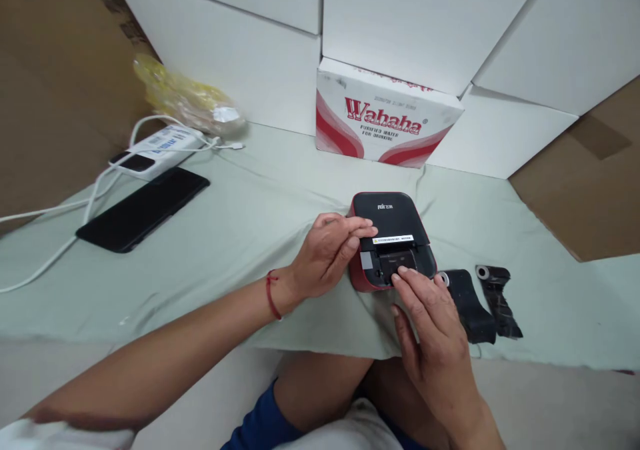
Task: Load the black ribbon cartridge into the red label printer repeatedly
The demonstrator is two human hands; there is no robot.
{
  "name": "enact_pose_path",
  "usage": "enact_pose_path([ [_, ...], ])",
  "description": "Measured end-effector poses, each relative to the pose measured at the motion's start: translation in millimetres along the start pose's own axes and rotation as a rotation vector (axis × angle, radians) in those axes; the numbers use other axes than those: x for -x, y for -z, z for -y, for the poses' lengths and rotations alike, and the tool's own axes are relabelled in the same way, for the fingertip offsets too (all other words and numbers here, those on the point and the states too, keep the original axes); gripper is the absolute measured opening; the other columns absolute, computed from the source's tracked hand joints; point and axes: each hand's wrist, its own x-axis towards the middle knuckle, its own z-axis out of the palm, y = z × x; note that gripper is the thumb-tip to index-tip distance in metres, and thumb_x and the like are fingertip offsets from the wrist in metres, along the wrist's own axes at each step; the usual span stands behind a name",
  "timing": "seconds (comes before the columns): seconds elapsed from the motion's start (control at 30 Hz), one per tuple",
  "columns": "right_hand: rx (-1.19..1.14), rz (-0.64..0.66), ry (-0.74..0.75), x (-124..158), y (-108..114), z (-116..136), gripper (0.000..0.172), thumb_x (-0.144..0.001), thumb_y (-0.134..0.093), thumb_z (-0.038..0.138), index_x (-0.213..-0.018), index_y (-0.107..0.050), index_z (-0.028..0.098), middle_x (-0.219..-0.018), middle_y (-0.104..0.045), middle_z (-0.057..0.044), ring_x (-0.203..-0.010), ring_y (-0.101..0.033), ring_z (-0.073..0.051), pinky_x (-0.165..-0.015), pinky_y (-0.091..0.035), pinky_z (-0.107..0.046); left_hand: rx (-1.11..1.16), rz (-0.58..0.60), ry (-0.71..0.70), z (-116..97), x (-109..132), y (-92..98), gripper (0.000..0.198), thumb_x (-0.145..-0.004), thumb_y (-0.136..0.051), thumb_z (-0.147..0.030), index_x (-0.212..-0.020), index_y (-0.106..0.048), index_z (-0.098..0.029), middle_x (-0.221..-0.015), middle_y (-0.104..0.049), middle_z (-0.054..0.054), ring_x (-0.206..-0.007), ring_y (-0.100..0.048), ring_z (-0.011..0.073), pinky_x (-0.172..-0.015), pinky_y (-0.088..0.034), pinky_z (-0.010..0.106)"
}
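Here: small label printer [389, 211], compartment open, steadied on the cloth [225, 283]; left hand [325, 255] lying open across its top, right hand [429, 327] with fingertips on its front edge, grip unclear.

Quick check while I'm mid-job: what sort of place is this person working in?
Probably a makeshift work corner in a storeroom. Stacked white cartons, including a Wahaha purified water carton, fill the back, brown cardboard lines the side, and a pale green cloth covers the work surface.

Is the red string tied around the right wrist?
No, the red string is around the left wrist, and the right hand has none showing.
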Motion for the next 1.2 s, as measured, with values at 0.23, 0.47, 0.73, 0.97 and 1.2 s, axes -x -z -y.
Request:
enact_pose_path([
  [0.23,-0.038,-0.015,0.034,-13.9,5.6,-2.4,0.049,-0.097,-0.056,0.009,-0.145,-0.053,0.021,-0.136,-0.066,-0.011,-0.127,-0.058,-0.026,-0.114,-0.047,-0.051,-0.066,0.041,-0.012,3.4,-4.7,0.9,0.032,-0.108,-0.036,-0.021,-0.127,-0.062,-0.020,-0.125,-0.076,0.007,-0.117,-0.071,0.0175,-0.104,-0.043,0.038],
  [0.47,-0.051,-0.021,0.028,-14.0,6.3,2.4,0.051,-0.098,-0.057,0.012,-0.148,-0.050,0.023,-0.138,-0.062,-0.013,-0.125,-0.057,-0.029,-0.108,-0.050,-0.053,-0.006,-0.011,-0.206,-5.7,6.6,15.9,0.042,-0.099,-0.038,-0.007,-0.138,-0.045,-0.022,-0.122,-0.077,0.007,-0.115,-0.072,0.0179,-0.098,-0.055,0.034],
  [0.73,-0.044,0.002,0.000,-13.3,6.1,5.5,0.051,-0.099,-0.055,0.011,-0.148,-0.050,0.023,-0.139,-0.062,-0.013,-0.127,-0.056,-0.028,-0.108,-0.049,-0.052,-0.004,0.043,-0.202,-1.0,21.5,11.3,0.051,-0.089,-0.036,-0.001,-0.133,-0.049,-0.024,-0.104,-0.082,0.002,-0.087,-0.079,0.0158,-0.077,-0.061,0.026],
  [0.97,-0.091,0.035,-0.010,-22.3,20.6,1.7,0.038,-0.101,-0.057,0.019,-0.139,-0.059,0.023,-0.130,-0.068,-0.012,-0.118,-0.062,-0.026,-0.101,-0.053,-0.047,0.006,-0.074,-0.221,-0.6,21.8,-5.3,0.040,-0.090,-0.037,-0.003,-0.122,-0.053,-0.022,-0.097,-0.082,0.002,-0.083,-0.079,0.0146,-0.075,-0.061,0.025],
  [1.2,-0.003,0.300,-0.091,-117.3,38.5,-29.9,0.028,-0.104,-0.049,0.030,-0.120,-0.071,0.023,-0.114,-0.075,-0.007,-0.096,-0.071,-0.020,-0.083,-0.053,-0.032,0.016,-0.176,-0.177,-1.5,34.5,-10.0,0.047,-0.090,-0.042,-0.003,-0.133,-0.048,-0.021,-0.117,-0.076,0.008,-0.094,-0.074,0.0162,-0.079,-0.058,0.030],
])
